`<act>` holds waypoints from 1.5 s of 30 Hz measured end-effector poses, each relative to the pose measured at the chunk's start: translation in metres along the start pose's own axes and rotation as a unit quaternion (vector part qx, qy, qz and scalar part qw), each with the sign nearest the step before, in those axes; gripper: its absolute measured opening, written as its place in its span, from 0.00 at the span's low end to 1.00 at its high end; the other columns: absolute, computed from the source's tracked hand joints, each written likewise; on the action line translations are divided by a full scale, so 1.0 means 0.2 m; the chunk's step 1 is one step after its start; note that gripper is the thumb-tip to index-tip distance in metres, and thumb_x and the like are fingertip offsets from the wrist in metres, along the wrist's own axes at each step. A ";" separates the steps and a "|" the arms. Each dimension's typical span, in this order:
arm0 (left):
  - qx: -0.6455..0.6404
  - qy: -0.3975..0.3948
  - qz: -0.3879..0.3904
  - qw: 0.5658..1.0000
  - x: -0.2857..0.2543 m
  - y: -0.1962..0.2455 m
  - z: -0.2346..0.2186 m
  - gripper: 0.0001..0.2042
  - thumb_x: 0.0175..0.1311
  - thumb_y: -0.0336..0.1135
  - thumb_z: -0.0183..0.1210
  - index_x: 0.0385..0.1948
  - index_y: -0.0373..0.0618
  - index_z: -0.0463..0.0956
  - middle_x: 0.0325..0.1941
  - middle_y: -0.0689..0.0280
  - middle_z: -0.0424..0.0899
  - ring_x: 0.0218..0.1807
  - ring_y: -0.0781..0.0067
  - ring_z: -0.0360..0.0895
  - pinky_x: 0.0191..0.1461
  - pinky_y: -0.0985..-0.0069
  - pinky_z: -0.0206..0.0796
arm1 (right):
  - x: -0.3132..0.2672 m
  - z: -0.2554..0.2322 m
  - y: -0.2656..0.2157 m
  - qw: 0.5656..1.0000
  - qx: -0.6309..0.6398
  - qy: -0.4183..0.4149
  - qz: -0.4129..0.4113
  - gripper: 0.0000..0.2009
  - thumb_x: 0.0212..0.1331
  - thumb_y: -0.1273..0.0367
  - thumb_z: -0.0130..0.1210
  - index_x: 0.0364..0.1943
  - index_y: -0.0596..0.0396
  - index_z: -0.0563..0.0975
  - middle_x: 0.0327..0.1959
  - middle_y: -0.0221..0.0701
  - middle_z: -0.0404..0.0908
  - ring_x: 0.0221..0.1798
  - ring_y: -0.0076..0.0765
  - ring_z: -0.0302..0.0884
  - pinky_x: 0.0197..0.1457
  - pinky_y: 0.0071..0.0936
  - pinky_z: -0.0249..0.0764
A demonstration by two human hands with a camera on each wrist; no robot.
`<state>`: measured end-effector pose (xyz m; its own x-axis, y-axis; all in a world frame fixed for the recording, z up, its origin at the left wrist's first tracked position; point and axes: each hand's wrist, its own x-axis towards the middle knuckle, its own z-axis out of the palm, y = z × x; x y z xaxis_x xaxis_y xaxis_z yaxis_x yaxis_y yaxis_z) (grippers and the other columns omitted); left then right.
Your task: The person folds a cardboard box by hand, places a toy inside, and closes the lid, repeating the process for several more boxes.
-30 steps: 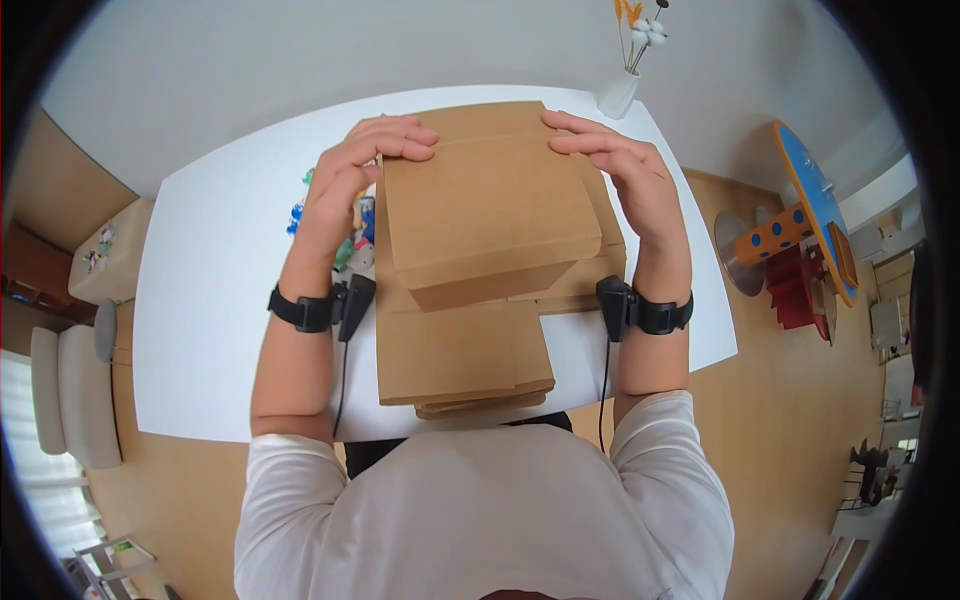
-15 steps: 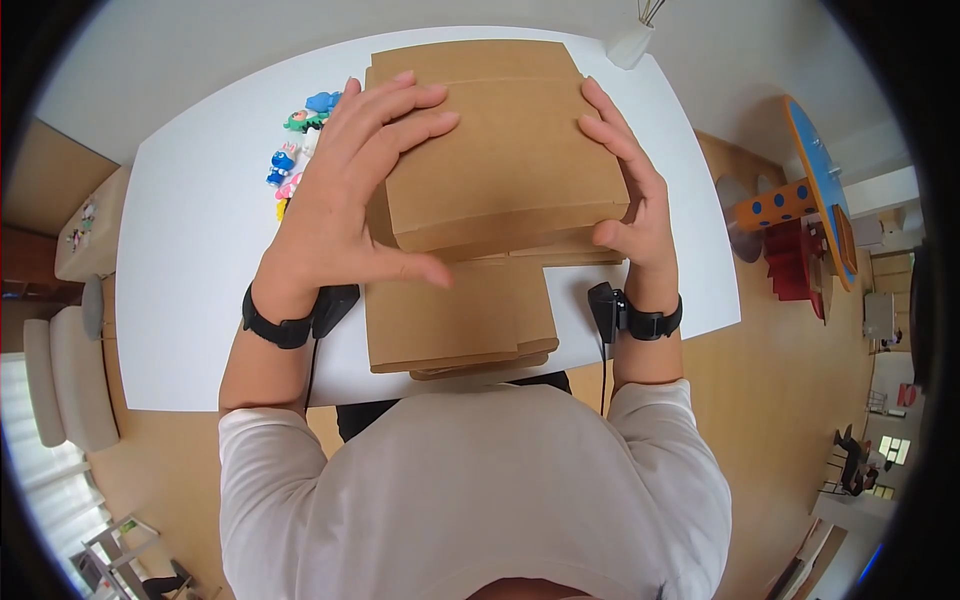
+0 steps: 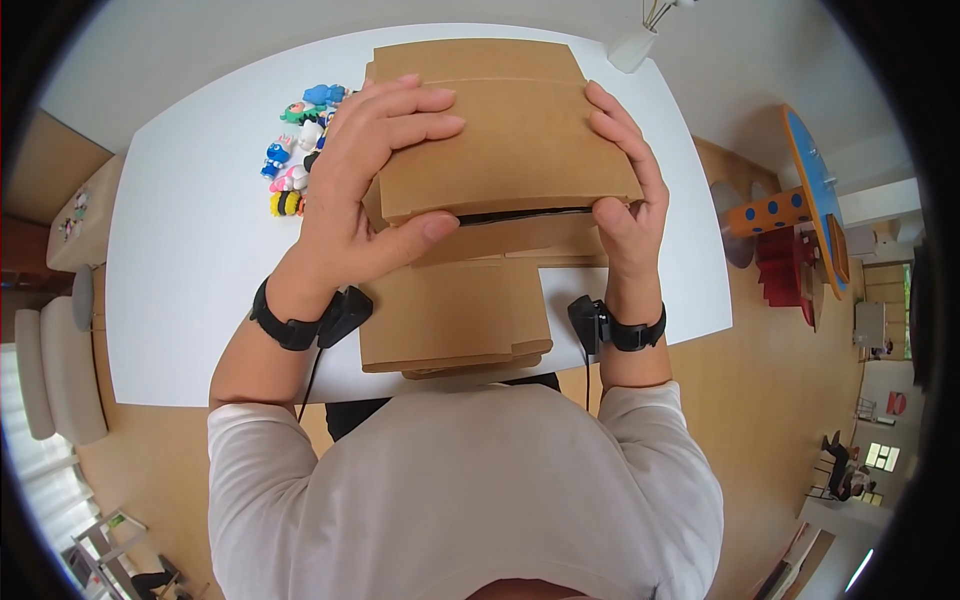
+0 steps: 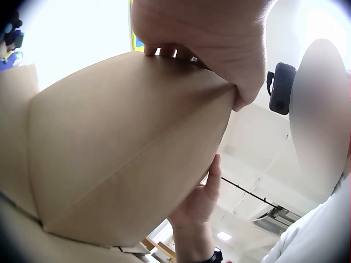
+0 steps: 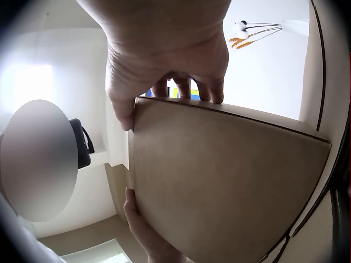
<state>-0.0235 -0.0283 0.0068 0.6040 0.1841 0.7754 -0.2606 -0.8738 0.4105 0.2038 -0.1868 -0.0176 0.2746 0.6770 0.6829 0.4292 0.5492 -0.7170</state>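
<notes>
A brown cardboard box (image 3: 510, 140) stands on flat cardboard pieces (image 3: 450, 310), a dark slit showing under its lid's front edge. My left hand (image 3: 350, 185) grips the box's left side, fingertips on the lid and thumb along the front edge. At the right front corner my right hand (image 3: 640, 225) holds the box, fingers along the side, thumb at the edge. The left wrist view shows my left hand (image 4: 208, 38) over a corner of the box (image 4: 120, 126). In the right wrist view, fingers of my right hand (image 5: 170, 55) lie over the top edge.
Several small colourful figurines (image 3: 290, 178) lie left of the box on the white table (image 3: 190, 250). A white vase (image 3: 632, 48) with dried stems stands at the back right. Beyond the table's right side is a blue-topped piece of furniture (image 3: 815, 190).
My left hand, apart from the front edge half a second ago, has its thumb on it now. A dark slit has appeared under the lid's front edge. Both hands came nearer the front since the first frame.
</notes>
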 end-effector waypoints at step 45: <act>0.105 0.220 -0.054 0.968 -0.35 0.30 -0.51 0.26 0.65 0.45 0.56 0.62 0.40 0.69 0.77 0.43 0.49 0.77 0.47 0.49 0.76 0.57 0.43 | 0.27 0.66 -0.38 0.968 0.025 -0.231 0.091 0.44 0.67 0.53 0.49 0.73 0.70 0.41 0.77 0.49 0.47 0.79 0.49 0.46 0.79 0.36 0.43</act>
<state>-0.1583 -0.0483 0.0264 0.2274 0.4138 0.8815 -0.0273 -0.9022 0.4305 0.0726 -0.1270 0.0563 -0.0775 0.9051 0.4181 0.3651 0.4160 -0.8328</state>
